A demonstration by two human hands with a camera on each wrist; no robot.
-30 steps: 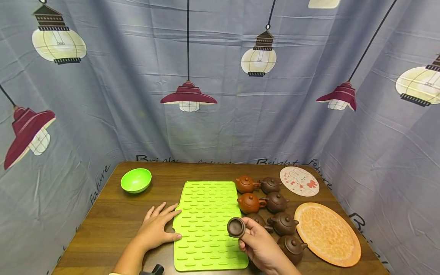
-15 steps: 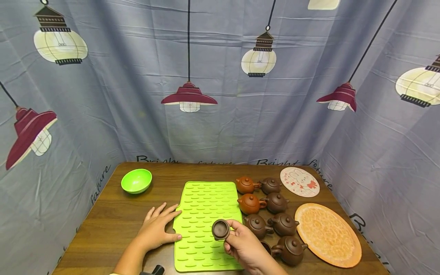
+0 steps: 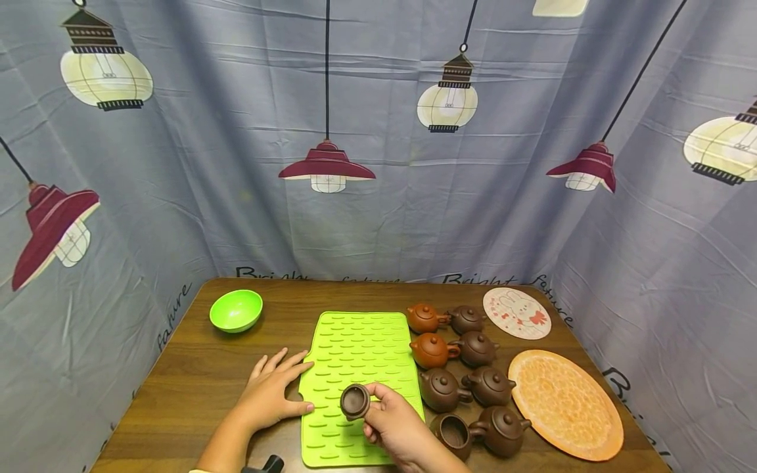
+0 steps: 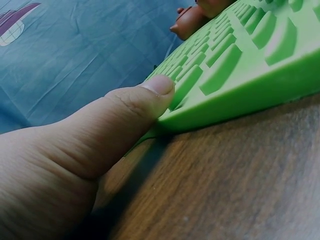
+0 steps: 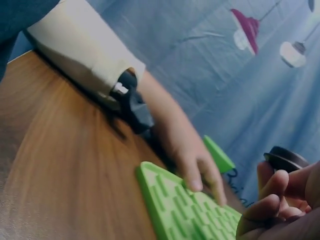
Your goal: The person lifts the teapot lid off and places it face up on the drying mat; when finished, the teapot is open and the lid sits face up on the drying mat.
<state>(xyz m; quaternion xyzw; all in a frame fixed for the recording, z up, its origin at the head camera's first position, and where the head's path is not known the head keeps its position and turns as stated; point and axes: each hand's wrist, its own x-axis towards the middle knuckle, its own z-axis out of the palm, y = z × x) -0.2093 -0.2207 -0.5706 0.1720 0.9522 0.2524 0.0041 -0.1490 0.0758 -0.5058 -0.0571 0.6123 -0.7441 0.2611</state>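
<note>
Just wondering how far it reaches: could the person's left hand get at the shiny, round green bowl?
Probably yes: only brown wooden table shows between the left hand, touching the lime-green textured mat, and the green bowl.

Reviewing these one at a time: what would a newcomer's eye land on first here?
Probably the bright green, rectangular ridged mat in the middle of the brown wooden table. Over it, the right hand pinches a small, round, dark-brown lid, while the left hand rests at the mat's left edge. Next come two orange-brown teapots and several dark-brown rounded teapots, right of the mat.
</note>
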